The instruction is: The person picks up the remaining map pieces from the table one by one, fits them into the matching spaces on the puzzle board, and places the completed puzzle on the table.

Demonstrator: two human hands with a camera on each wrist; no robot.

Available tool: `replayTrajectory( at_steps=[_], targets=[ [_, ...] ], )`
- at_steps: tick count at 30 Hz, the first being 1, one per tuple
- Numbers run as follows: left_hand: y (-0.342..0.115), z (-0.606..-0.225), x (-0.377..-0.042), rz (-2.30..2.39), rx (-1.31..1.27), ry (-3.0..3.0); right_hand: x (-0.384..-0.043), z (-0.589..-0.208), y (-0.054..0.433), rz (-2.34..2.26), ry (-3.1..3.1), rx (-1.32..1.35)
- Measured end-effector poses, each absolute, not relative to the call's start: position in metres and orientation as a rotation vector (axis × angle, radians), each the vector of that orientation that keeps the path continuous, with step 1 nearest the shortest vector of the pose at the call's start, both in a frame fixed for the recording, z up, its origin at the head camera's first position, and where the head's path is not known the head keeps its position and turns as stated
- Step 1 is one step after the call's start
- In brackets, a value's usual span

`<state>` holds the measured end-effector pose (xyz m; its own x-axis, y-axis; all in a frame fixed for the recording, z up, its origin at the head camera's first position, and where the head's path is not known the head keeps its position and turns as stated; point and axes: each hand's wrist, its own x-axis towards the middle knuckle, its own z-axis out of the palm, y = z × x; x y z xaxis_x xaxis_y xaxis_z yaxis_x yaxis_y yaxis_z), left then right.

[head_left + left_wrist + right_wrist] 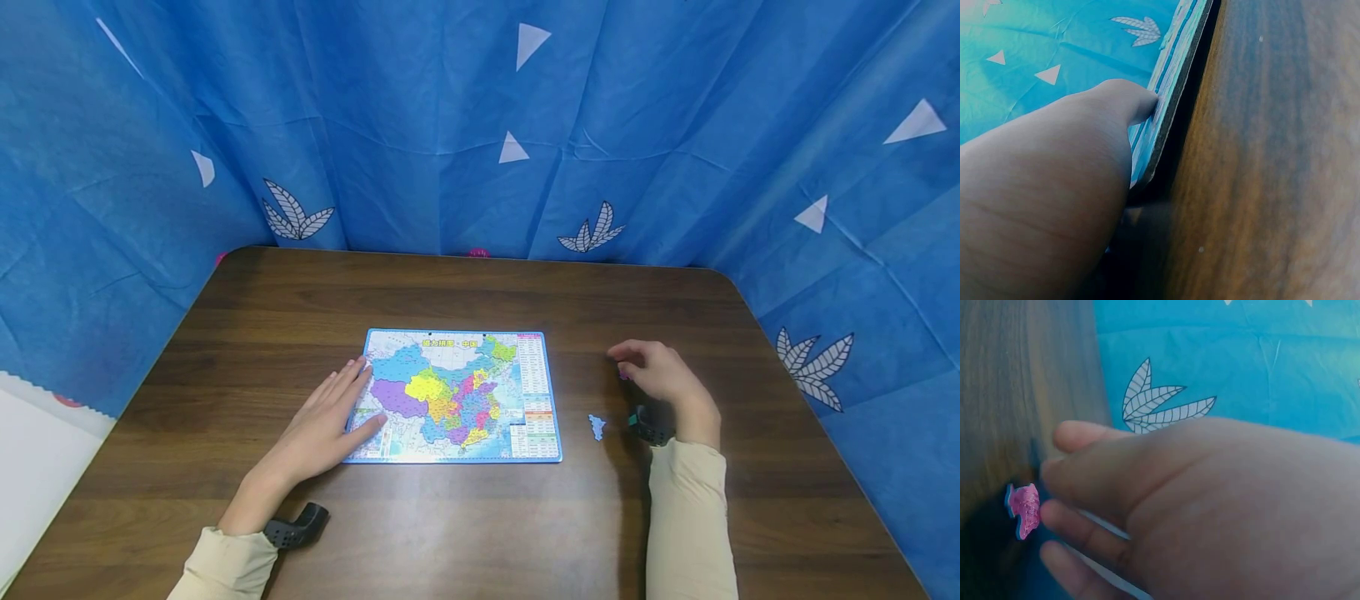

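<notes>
A map puzzle board with a blue rim and many coloured regions lies on the wooden table. Across its left edge rests my left hand, fingers straight and thumb spread over the lower left part; the left wrist view shows the thumb on the board's edge. To the right of the board my right hand is low over the table, fingers loosely bent. A small pink puzzle piece with a blue edge is right at its fingertips, fully visible in the right wrist view.
A light blue puzzle piece lies between the board and my right wrist. Black wrist cameras are strapped on both wrists. A blue patterned curtain hangs around the brown table, and something white is at the far left.
</notes>
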<state>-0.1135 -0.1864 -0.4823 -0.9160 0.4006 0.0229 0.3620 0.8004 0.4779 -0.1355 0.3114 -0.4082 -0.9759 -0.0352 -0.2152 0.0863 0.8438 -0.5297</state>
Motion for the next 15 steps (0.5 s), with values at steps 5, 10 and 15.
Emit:
replayTrajectory(
  at_steps=[5, 10, 15],
  targets=[
    [-0.1867, -0.4821, -0.1136, 0.748, 0.617, 2.905, -0.1363, -0.41, 0.3119, -0.8, 2.775, 0.049],
    [-0.1869, -0.4819, -0.1137, 0.749, 0.622, 2.905, -0.1369, -0.4111, 0.3118, -0.8, 2.759, 0.038],
    [-0.1867, -0.4822, -0.1137, 0.75, 0.618, 2.903, -0.137, -0.4117, 0.3114, -0.813, 2.739, 0.053]
  ],
)
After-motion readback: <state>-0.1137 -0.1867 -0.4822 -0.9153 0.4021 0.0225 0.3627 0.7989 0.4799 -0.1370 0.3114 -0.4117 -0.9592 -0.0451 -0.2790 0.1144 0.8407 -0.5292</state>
